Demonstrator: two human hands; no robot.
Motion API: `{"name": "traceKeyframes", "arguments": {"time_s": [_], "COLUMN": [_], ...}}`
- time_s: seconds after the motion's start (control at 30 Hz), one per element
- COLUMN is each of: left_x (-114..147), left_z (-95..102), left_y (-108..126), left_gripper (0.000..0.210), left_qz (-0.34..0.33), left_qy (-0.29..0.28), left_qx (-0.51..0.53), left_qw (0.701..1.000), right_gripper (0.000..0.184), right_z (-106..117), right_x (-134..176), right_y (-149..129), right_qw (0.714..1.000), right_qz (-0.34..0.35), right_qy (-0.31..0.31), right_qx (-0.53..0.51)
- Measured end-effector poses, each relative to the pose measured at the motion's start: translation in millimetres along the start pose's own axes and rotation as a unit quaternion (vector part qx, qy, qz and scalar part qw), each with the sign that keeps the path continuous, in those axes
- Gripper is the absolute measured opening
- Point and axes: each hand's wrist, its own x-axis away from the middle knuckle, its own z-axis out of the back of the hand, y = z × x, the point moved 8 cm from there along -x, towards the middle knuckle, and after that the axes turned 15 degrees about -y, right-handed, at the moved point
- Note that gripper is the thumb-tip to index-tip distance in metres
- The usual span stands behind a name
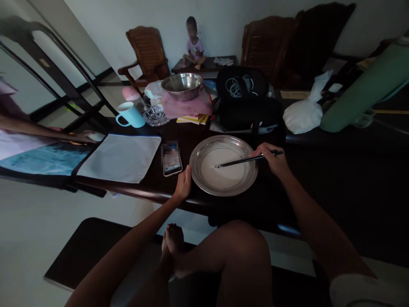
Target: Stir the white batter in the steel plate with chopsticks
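Observation:
A wide, shallow steel basin (223,192) stands on the dark table, with white, milky-looking stuff (223,175) inside. On its left rim rests my left hand (184,184), thumb up along the edge and the other fingers curled against the outer side, partly hidden. My right hand (272,158) is closed round a pair of dark chopsticks (239,161) above the right rim. The chopsticks slant down to the left, and their tips reach the white contents near the middle. Left of the basin, close to my left hand, lies a lit phone (172,164).
Behind the basin are a steel bowl (182,85) on pink cloth, black cases (246,102), a blue mug (129,114) and a glass dish (155,116). A tied white bag (303,114) and green cylinder (361,89) stand right. Another person's hand (91,135) is near a pale pouch (121,157).

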Motion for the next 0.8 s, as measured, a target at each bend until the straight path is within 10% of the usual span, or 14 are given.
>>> {"name": "traceKeyframes", "arguments": {"time_s": [0.2, 0.37, 0.57, 0.8], "left_x": [0.4, -0.4, -0.6, -0.4], "left_z": [1.2, 0.7, 3.0, 2.2], "left_y": [-2.0, -0.9, -3.4, -1.7], "left_gripper": [0.059, 0.062, 0.059, 0.061], "left_qz": [0.01, 0.004, 0.019, 0.017], "left_qy": [0.005, -0.005, -0.002, -0.005], "left_qx": [0.009, 0.002, 0.011, 0.005], "left_qw": [1.0, 1.0, 1.0, 1.0], "right_gripper": [0.049, 0.042, 0.05, 0.041], "right_z": [14.4, -2.6, 13.1, 1.6], "right_x": [2.5, -1.6, 0.7, -2.1], "right_y": [1.9, 1.9, 0.4, 1.2], "right_qw": [0.997, 1.0, 0.997, 1.0], "right_qz": [0.012, -0.003, 0.009, -0.01], "right_qy": [0.067, -0.014, 0.065, 0.007], "right_qx": [-0.036, -0.014, -0.027, -0.007]}}
